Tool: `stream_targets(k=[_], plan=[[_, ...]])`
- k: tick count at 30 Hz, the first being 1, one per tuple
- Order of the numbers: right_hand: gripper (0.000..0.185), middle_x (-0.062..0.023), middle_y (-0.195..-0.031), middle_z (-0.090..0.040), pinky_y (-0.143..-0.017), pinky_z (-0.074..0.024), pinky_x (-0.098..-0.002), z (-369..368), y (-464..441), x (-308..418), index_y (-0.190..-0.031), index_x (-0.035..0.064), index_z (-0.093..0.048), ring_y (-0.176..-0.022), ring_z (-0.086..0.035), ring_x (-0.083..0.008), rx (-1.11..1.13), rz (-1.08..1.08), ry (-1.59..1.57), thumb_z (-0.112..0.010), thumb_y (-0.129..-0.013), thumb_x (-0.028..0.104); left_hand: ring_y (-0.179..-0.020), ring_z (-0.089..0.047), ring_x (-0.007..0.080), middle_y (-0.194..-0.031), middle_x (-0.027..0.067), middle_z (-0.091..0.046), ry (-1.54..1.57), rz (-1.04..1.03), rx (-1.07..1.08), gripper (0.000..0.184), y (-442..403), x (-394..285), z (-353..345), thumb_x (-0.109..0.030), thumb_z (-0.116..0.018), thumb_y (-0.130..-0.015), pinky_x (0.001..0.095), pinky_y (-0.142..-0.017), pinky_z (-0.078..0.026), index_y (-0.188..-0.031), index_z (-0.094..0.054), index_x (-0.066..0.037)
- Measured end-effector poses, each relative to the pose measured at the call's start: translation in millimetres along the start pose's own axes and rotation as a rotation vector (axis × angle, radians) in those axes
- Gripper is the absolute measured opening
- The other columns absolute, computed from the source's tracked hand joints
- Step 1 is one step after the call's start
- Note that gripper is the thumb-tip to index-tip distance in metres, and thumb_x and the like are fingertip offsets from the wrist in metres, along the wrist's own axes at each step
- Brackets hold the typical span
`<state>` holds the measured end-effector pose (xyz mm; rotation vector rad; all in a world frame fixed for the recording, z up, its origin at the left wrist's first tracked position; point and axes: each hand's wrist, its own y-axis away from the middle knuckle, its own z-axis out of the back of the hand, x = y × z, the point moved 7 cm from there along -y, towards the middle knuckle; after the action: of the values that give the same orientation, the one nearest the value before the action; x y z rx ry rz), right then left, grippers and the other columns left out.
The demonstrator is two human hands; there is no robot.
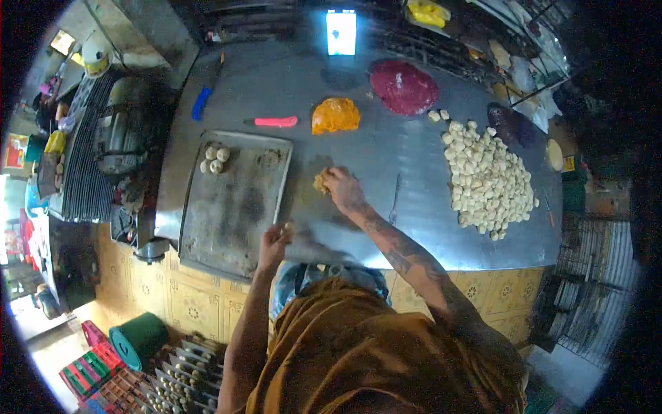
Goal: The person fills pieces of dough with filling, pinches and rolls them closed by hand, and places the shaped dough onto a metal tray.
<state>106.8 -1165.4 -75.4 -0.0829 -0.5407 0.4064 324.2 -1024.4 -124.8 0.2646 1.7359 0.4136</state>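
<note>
Near the right edge of a metal baking tray (231, 207), my left hand (275, 241) holds a small pale dough piece (287, 228) between closed fingers. My right hand (343, 188) is over the metal table, its fingers closed on a yellowish-brown lump (320, 183). Several round dough balls (216, 160) sit together in the tray's upper left part. An orange mass (335, 115) lies on the table beyond my right hand. Farther to the right is a large heap of pale dough pieces (486, 179).
A purple-red mound (404, 86) lies at the back, with a darker purple one (512, 124) at the right. A pink-handled tool (276, 122), a blue-handled tool (201, 103) and a thin metal tool (396, 200) rest on the table. Green bin (141, 339) at lower left.
</note>
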Motion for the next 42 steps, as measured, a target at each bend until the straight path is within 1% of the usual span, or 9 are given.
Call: stream_targets(k=[10, 19, 22, 24, 26, 31, 35, 39, 42], plan=[[0.026, -0.006, -0.113, -0.058, -0.084, -0.0542, -0.0395, -10.8, 11.6, -1.2, -0.108, 0.0079, -0.063, -0.111, -0.055, -0.0262, 0.111, 0.154, 0.143, -0.055, -0.085, 0.017, -0.067, -0.062, 0.0121, -0.079, 0.007, -0.066, -0.045, 0.05, -0.129, 0.019, 29.7, -14.7, 3.9, -0.008, -0.072, -0.087, 0.0269, -0.062, -0.054, -0.095, -0.065, 0.008], [0.022, -0.0132, -0.104, -0.065, -0.076, -0.0544, -0.0451, -5.1, 9.8, -6.1, -0.1, 0.004, -0.066, -0.098, -0.062, -0.0325, 0.124, 0.388, 0.164, -0.055, -0.088, 0.019, -0.077, -0.066, 0.0198, -0.085, 0.0114, -0.065, 0.133, 0.027, -0.226, 0.032, 51.2, 17.3, -65.1, -0.021, -0.072, -0.09, 0.0358, -0.074, -0.06, -0.091, -0.064, 0.011], [0.017, -0.01, -0.09, -0.065, -0.07, -0.0549, -0.0411, -17.7, 2.6, -22.1, -0.092, 0.0066, -0.069, -0.086, -0.066, -0.0282, 0.271, 0.28, 0.268, -0.064, -0.08, 0.018, -0.078, -0.066, 0.0208, -0.088, 0.0127, -0.066, 0.179, 0.103, -0.333, 0.031, 64.7, 33.0, -82.1, -0.02, -0.071, -0.09, 0.0367, -0.075, -0.061, -0.088, -0.065, 0.011], [0.015, -0.0128, -0.088, -0.066, -0.068, -0.0531, -0.0417, -22.7, 14.5, -28.0, -0.088, 0.005, -0.071, -0.079, -0.066, -0.0302, 0.751, 0.079, -0.195, -0.065, -0.082, 0.017, -0.08, -0.066, 0.0225, -0.088, 0.0128, -0.066, 0.126, 0.087, -0.371, 0.031, 65.3, 35.1, -90.4, -0.021, -0.068, -0.092, 0.039, -0.08, -0.061, -0.089, -0.064, 0.01], [0.019, -0.0166, -0.094, -0.066, -0.072, -0.0523, -0.0422, -7.6, 41.5, -21.7, -0.088, 0.002, -0.071, -0.084, -0.066, -0.0297, 0.516, 0.014, -0.636, -0.067, -0.084, 0.021, -0.081, -0.066, 0.0234, -0.088, 0.012, -0.067, 0.604, 0.165, -0.276, 0.03, 52.0, 42.4, -111.4, -0.022, -0.065, -0.093, 0.0373, -0.084, -0.059, -0.093, -0.065, 0.008], [0.023, -0.0192, -0.101, -0.066, -0.08, -0.0501, -0.043, 48.5, 123.4, 34.6, -0.099, 0.0037, -0.071, -0.096, -0.064, -0.0364, 0.101, -0.074, -0.329, -0.066, -0.085, 0.021, -0.079, -0.064, 0.0159, -0.09, 0.01, -0.067, 0.277, 0.161, -0.097, 0.029, -1.0, 31.8, -129.3, -0.024, -0.068, -0.093, 0.0291, -0.07, -0.054, -0.09, -0.066, 0.005], [0.042, -0.0177, -0.113, -0.066, -0.085, -0.0518, -0.0402, 49.2, 127.2, 47.1, -0.128, 0.0088, -0.061, -0.102, -0.065, -0.0336, 0.565, -0.191, -0.376, -0.065, -0.087, 0.016, -0.077, -0.063, 0.0141, -0.089, 0.008, -0.067, 0.12, 0.172, -0.097, 0.028, 10.2, 14.6, -110.5, -0.023, -0.068, -0.093, 0.0273, -0.067, -0.052, -0.093, -0.068, 0.005], [0.036, -0.0063, -0.105, -0.068, -0.082, -0.0539, -0.0313, 33.8, 130.5, 17.4, -0.13, 0.0061, -0.06, -0.099, -0.062, -0.0134, 0.171, -0.516, -0.974, -0.061, -0.095, 0.012, -0.079, -0.063, 0.015, -0.093, 0.007, -0.069, 0.219, 0.117, 0.066, 0.022, -4.7, 36.6, -80.4, -0.018, -0.07, -0.089, 0.0277, -0.068, -0.051, -0.097, -0.069, 0.003], [0.03, -0.007, -0.1, -0.067, -0.076, -0.0539, -0.0285, 15.1, 136.4, 35.2, -0.123, 0.0015, -0.063, -0.097, -0.063, -0.0127, 0.291, -0.721, -1.315, -0.063, -0.094, 0.008, -0.078, -0.063, 0.0159, -0.092, 0.0076, -0.07, 0.192, 0.077, 0.299, 0.022, 1.4, 14.6, -86.7, -0.013, -0.072, -0.084, 0.0306, -0.069, -0.052, -0.101, -0.07, 0.002]])
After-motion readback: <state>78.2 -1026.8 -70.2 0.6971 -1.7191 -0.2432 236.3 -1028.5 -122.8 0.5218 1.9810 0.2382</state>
